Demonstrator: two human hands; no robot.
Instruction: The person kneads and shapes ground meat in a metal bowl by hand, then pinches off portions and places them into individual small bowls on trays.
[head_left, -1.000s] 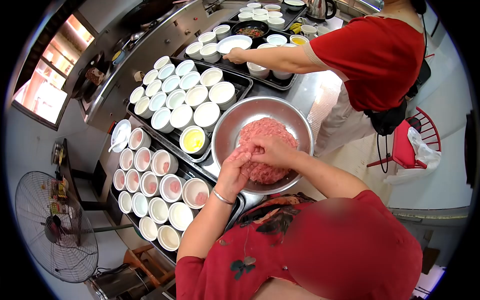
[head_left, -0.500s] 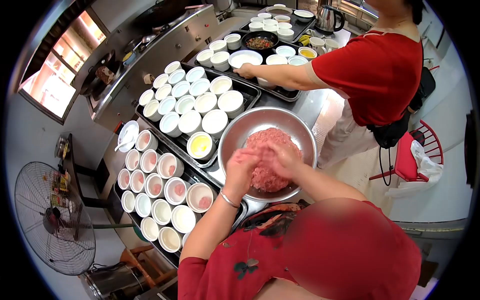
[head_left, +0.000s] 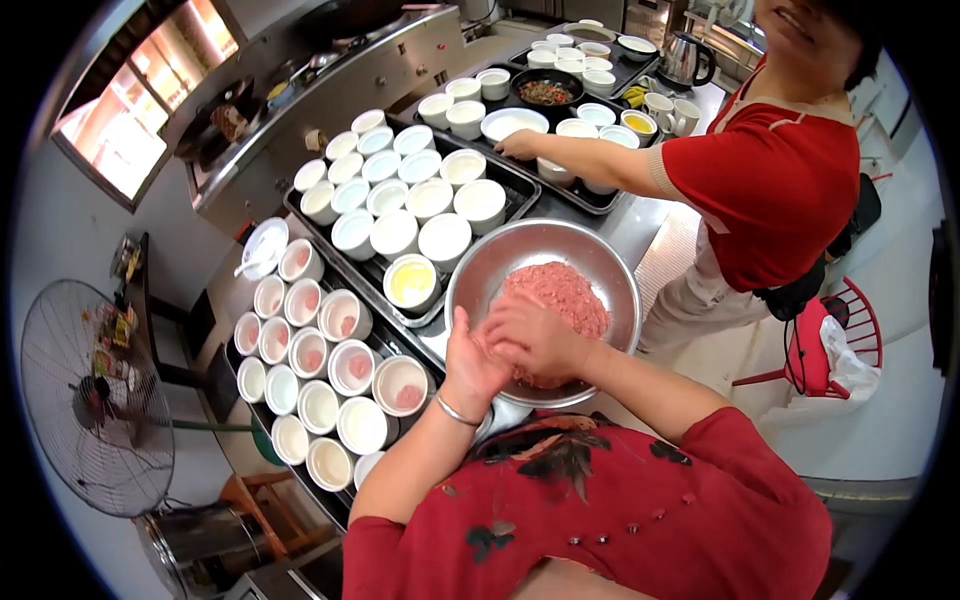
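Note:
A steel bowl (head_left: 625, 290) holds a mound of pink minced meat (head_left: 565, 295). Over the bowl's near left part, my left hand (head_left: 474, 362) is turned palm up with its thumb stretched out. My right hand (head_left: 530, 335) lies across the left palm and fingers, its own fingers spread a little. Whether any meat is between the palms is hidden. Left of the bowl, white cups (head_left: 351, 367) stand on a dark tray, several with a lump of meat inside. A cup with yellow liquid (head_left: 411, 283) stands near the bowl's left rim.
Behind, more white cups (head_left: 430, 198) fill a second black tray (head_left: 518, 185). A person in red (head_left: 770, 170) stands at the right, a hand at a white dish (head_left: 514, 123). A dark pan (head_left: 546, 92), a kettle (head_left: 686, 60), a fan (head_left: 95, 400) and a red chair (head_left: 815, 350) surround the table.
My hands have gone from cupped together to the right one lying flat over the open left palm. The camera view has shifted. The other person's face has turned toward the camera.

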